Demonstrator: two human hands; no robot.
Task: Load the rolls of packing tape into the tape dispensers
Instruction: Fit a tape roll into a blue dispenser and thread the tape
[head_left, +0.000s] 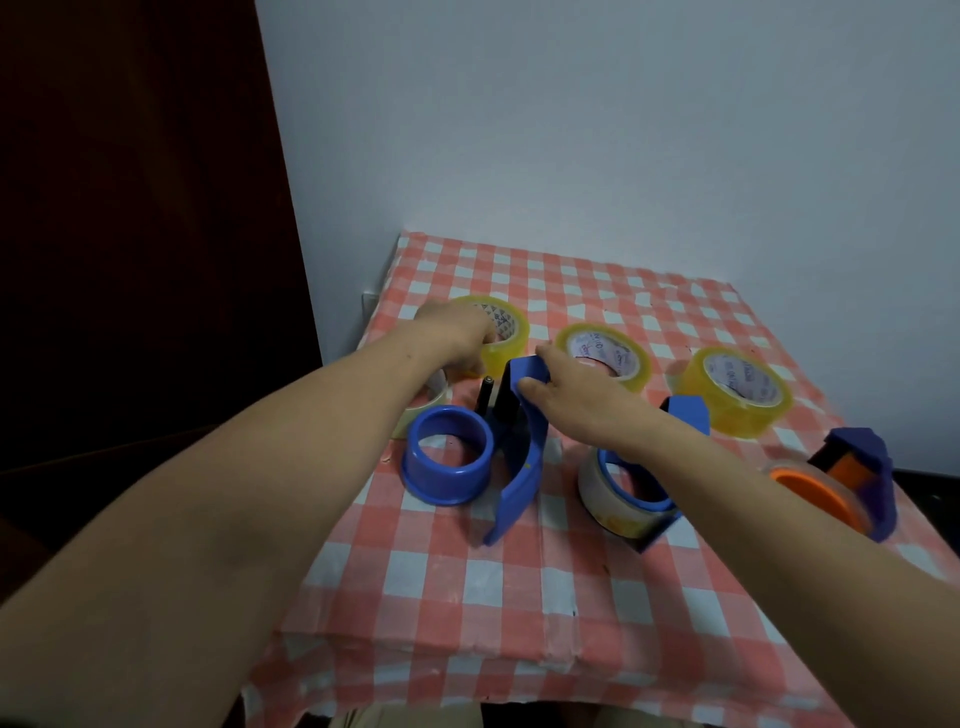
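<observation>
Three yellow tape rolls lie flat at the back of the table: the left roll (506, 332), the middle roll (605, 358) and the right roll (737, 389). My left hand (457, 332) grips the left roll, fingers curled over its near rim. My right hand (566, 400) holds the upper end of an empty blue dispenser (514, 457), whose blue hub (449, 457) stands bare. A second blue dispenser (639, 483) carries a pale roll. A dark blue dispenser with an orange hub (841, 483) also carries a roll.
A pale tape roll (421, 410) lies partly hidden under my left forearm. The table has a red-and-white checked cloth (519, 597) and stands against a white wall; a dark door is to the left.
</observation>
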